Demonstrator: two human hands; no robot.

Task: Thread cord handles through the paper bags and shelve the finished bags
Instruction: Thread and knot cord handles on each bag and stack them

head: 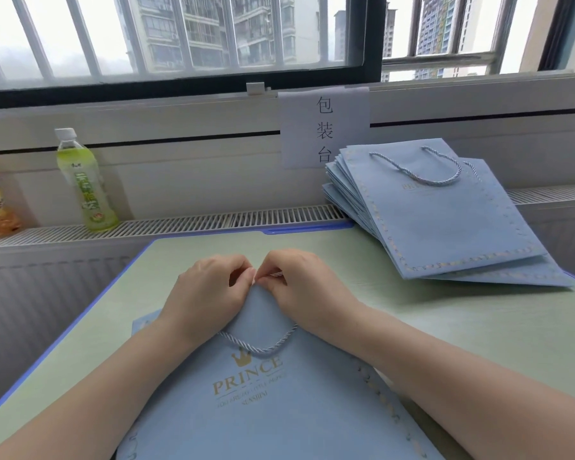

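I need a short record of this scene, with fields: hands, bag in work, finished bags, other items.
left hand: pinches top edge of the bag
right hand: pinches a cord end at the same edge
bag in work: blue, lies flat on the table, one cord handle already hanging on its front
finished bags: stack at far right, cord on top bag
other items: green bottle, paper sign
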